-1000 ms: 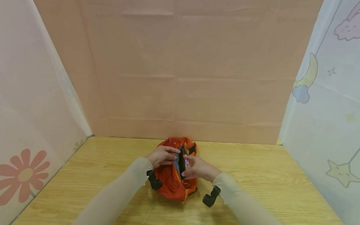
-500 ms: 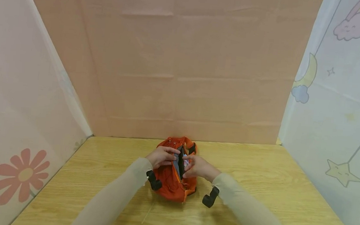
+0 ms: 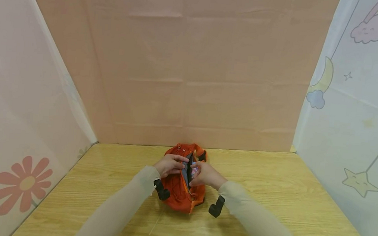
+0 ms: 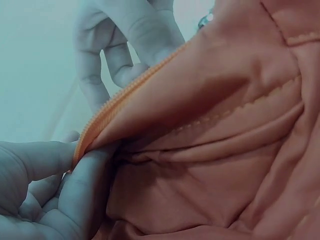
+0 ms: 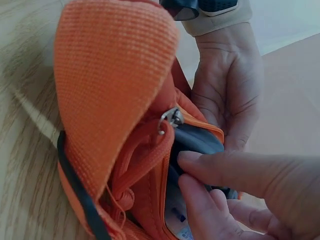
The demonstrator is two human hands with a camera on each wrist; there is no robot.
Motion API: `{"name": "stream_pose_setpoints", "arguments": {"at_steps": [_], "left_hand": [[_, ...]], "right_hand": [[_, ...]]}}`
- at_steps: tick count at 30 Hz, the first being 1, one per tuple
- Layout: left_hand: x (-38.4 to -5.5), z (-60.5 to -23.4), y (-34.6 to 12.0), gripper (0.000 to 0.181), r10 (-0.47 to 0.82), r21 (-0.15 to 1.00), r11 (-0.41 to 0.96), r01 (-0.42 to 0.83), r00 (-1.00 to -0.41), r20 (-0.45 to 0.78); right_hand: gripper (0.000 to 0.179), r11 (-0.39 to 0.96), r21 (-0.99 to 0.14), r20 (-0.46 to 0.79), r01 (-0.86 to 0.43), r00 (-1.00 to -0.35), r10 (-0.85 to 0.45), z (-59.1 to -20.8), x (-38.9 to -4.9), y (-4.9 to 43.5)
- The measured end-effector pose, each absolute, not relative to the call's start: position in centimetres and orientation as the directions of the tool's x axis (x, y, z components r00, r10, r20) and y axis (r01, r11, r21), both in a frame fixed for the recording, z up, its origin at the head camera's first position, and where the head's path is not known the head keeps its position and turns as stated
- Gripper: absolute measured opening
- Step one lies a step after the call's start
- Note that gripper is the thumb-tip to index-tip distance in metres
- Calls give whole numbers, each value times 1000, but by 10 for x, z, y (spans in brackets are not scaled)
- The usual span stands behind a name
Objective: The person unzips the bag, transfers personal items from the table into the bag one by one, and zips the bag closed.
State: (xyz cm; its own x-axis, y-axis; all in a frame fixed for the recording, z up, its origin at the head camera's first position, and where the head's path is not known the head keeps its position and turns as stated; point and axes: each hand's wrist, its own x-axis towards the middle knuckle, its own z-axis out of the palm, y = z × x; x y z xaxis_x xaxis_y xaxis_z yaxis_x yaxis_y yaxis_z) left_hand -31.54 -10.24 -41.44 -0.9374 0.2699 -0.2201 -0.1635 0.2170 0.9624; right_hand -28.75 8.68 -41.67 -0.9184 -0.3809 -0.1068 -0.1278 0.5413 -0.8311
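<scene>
An orange-red backpack (image 3: 177,194) lies on the table, unzipped, its grey lining showing. My left hand (image 3: 170,164) pinches the near side of the opening; in the left wrist view its thumb and finger clasp the orange zipper edge (image 4: 117,102). At the mouth from the other side is my right hand (image 3: 207,175), its curled fingers reaching inside. By those fingers a small pinkish-white shiny packet (image 3: 194,168) shows; in the right wrist view part of this packet (image 5: 181,222) sits in the opening beside the fingers. Whether they grip it is unclear.
A light wood table (image 3: 256,199) bears the bag near its back edge. Behind stands a plain peach cloth wall (image 3: 192,77), with printed panels at left and right. An orange strap (image 5: 115,65) arches up over the bag in the right wrist view.
My right hand has shifted slightly left toward the opening, and the packet has moved left with it. The bag's lower right side has drawn in a little. My left hand holds its place.
</scene>
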Motion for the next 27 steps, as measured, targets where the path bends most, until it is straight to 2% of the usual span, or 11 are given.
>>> {"name": "stream_pose_setpoints", "arguments": {"at_steps": [12,18,23,27], "left_hand": [[-316,-415,-103,34,275,967,198,-160,-938,-212],[-316,-417,-103,32,271,966,206,-154,-940,-208],[-316,-418,-103,32,272,967,212,-143,-942,-199],[-317,-417,-104,32,264,966,212,-150,-943,-204]], "right_hand": [[62,579,-803,-118,-141,-914,-387,-418,-291,79],[55,392,-920,-154,-32,-887,-435,-423,-296,95],[41,279,-959,-152,42,-910,-385,-425,-303,113],[41,231,-969,-160,84,-929,-332,-421,-305,125]]}}
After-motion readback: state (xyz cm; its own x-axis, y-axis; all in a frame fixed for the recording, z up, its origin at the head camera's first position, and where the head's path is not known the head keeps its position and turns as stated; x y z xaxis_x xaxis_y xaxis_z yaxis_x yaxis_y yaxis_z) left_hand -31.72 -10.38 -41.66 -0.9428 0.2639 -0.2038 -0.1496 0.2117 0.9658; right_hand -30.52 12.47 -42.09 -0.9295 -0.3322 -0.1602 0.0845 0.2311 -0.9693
